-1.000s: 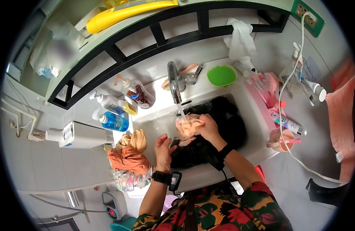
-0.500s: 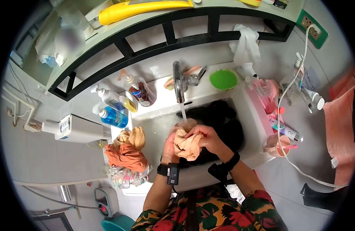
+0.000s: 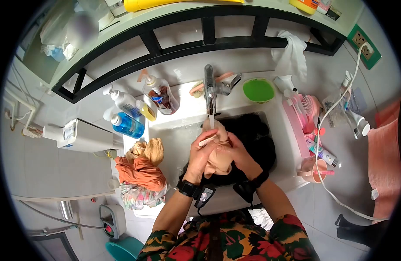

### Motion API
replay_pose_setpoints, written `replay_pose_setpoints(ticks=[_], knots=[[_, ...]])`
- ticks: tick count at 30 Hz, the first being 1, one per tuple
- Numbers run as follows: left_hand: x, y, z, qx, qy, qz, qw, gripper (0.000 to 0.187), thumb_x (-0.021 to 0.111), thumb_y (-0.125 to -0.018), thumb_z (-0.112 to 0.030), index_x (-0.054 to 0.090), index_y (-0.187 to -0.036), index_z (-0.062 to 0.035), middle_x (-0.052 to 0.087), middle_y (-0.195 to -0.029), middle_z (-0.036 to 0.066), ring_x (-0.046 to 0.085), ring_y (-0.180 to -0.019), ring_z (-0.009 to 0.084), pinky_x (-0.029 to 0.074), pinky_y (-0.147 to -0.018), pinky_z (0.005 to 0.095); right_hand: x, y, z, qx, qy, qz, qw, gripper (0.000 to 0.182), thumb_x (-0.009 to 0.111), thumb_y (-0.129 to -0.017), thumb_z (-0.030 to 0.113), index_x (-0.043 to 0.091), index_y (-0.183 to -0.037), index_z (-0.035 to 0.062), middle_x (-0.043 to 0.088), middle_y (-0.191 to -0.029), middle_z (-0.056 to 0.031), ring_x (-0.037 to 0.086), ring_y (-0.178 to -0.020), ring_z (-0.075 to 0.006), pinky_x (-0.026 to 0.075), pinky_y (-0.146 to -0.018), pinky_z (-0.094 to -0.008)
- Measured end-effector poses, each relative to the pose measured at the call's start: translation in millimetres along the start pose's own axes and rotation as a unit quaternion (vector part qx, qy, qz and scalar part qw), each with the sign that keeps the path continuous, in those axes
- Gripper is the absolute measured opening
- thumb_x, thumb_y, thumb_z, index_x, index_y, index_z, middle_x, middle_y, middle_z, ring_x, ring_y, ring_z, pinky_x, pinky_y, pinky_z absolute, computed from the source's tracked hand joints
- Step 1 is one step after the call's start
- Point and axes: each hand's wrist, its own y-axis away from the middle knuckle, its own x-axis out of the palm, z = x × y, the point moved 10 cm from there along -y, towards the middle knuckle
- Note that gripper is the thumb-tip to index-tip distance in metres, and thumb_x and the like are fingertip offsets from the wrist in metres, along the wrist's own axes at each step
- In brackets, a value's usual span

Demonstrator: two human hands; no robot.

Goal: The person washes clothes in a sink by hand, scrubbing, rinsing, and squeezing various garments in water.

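A wet peach-coloured cloth (image 3: 218, 161) is bunched between my two hands under the faucet (image 3: 210, 89). Water runs from the spout onto the cloth's upper end. My left hand (image 3: 201, 154) grips the cloth from the left, its thumb over a pale fold. From the right, my right hand (image 3: 240, 154) is closed on the same cloth. Below and behind the hands, dark wet fabric (image 3: 257, 143) lies in the white sink (image 3: 170, 150). What the peach cloth is exactly cannot be made out.
Orange cloth (image 3: 141, 173) and other folded fabrics are piled on the sink's left edge. Behind them stand a blue bottle (image 3: 127, 125) and pump bottles. A green soap dish (image 3: 258, 90) sits at the back right. A pink cup (image 3: 312, 169) and a white cable (image 3: 328, 198) are rightward.
The peach cloth has been turned and opened from a tight bundle into a longer shape. My hands have shifted on it, and the whole view has moved slightly.
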Motion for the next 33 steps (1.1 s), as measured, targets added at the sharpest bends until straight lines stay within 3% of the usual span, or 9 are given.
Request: replay_pose_setpoints(ticks=[8,13,17,19,21,23,24,26,33], knots=[[-55.6,-19.2,-33.3,0.094,-0.083,-0.095,0.988,0.021,0.052,-0.087,-0.019,0.059,-0.097,-0.0035,0.061,-0.078,0.001,0.047,-0.064,0.0038,0.036,-0.056,0.016,-40.3,-0.7,51.1,-0.133,0.101,-0.117,0.979,0.045,0.063,-0.064,-0.004,0.046,-0.105,0.0041,0.055,-0.095,-0.0035,0.052,-0.089,-0.0134,0.041,-0.08,-0.0261],[-123.9,-19.5,-16.7,0.124,-0.125,-0.23,0.957,0.022,0.055,-0.083,-0.018,0.059,-0.099,-0.0032,0.061,-0.09,0.007,0.051,-0.072,0.0124,0.041,-0.071,0.0242,-124.6,9.3,50.7,-0.118,0.175,-0.23,0.95,0.039,0.061,-0.067,0.0,0.048,-0.104,0.0038,0.054,-0.094,-0.0051,0.052,-0.086,-0.0138,0.043,-0.076,-0.0265],[-132.3,-9.9,1.5,0.061,-0.473,-0.295,0.828,0.034,0.061,-0.07,-0.011,0.057,-0.104,-0.0061,0.052,-0.111,0.017,0.043,-0.106,0.0317,0.034,-0.089,0.0401,-117.2,25.8,64.1,0.008,0.611,-0.299,0.733,0.038,0.063,-0.07,0.029,0.054,-0.098,0.0058,0.056,-0.088,-0.0133,0.054,-0.088,-0.0278,0.043,-0.078,-0.034],[-115.1,-15.9,16.6,0.112,-0.565,-0.246,0.78,0.034,0.06,-0.071,-0.012,0.057,-0.105,-0.0057,0.053,-0.11,0.017,0.042,-0.11,0.0313,0.032,-0.093,0.0397,-73.9,23.9,84.1,-0.177,0.623,-0.28,0.708,0.036,0.063,-0.068,0.026,0.054,-0.097,0.0063,0.056,-0.087,-0.0129,0.053,-0.085,-0.0313,0.043,-0.077,-0.0369],[-93.2,-25.8,18.0,0.128,-0.563,-0.222,0.786,0.032,0.059,-0.073,-0.012,0.056,-0.104,-0.0036,0.055,-0.105,0.019,0.048,-0.105,0.0317,0.035,-0.091,0.039,-41.6,-2.4,56.8,-0.154,0.663,-0.165,0.714,0.033,0.06,-0.07,0.025,0.054,-0.096,0.0063,0.053,-0.095,-0.0136,0.051,-0.085,-0.0326,0.043,-0.075,-0.0358],[-80.9,-43.5,57.9,-0.015,-0.312,-0.144,0.939,0.029,0.056,-0.075,-0.011,0.056,-0.103,-0.0012,0.058,-0.098,0.02,0.054,-0.095,0.0322,0.041,-0.084,0.0385,14.8,-6.4,34.2,-0.191,0.574,-0.01,0.796,0.029,0.056,-0.074,0.024,0.056,-0.099,0.0093,0.052,-0.105,-0.0121,0.049,-0.095,-0.0308,0.039,-0.084,-0.0415],[-80.8,-56.2,73.3,0.056,-0.353,-0.125,0.925,0.023,0.052,-0.078,-0.012,0.056,-0.097,0.001,0.058,-0.094,0.023,0.056,-0.086,0.0355,0.045,-0.075,0.0394,14.2,-4.8,17.5,-0.191,0.576,-0.011,0.795,0.029,0.056,-0.074,0.024,0.056,-0.099,0.0093,0.052,-0.105,-0.0121,0.049,-0.095,-0.0308,0.039,-0.084,-0.0415],[-77.5,-59.2,77.0,0.037,-0.434,-0.134,0.89,0.023,0.052,-0.078,-0.014,0.056,-0.094,0.0016,0.057,-0.092,0.024,0.055,-0.086,0.0368,0.045,-0.074,0.0396,15.2,-2.4,-26.5,-0.187,0.782,-0.003,0.594,0.03,0.055,-0.075,0.025,0.058,-0.103,0.0149,0.053,-0.107,-0.0104,0.043,-0.106,-0.0286,0.029,-0.091,-0.0523],[-121.7,-35.2,118.3,-0.13,-0.42,-0.206,0.874,0.029,0.061,-0.067,-0.022,0.057,-0.082,0.0022,0.06,-0.077,0.02,0.059,-0.075,0.0337,0.045,-0.066,0.0381,-25.7,-26.7,-73.1,-0.056,0.732,0.071,0.676,0.02,0.055,-0.073,0.02,0.062,-0.089,0.0118,0.059,-0.094,-0.0091,0.052,-0.094,-0.0269,0.037,-0.082,-0.0436]])
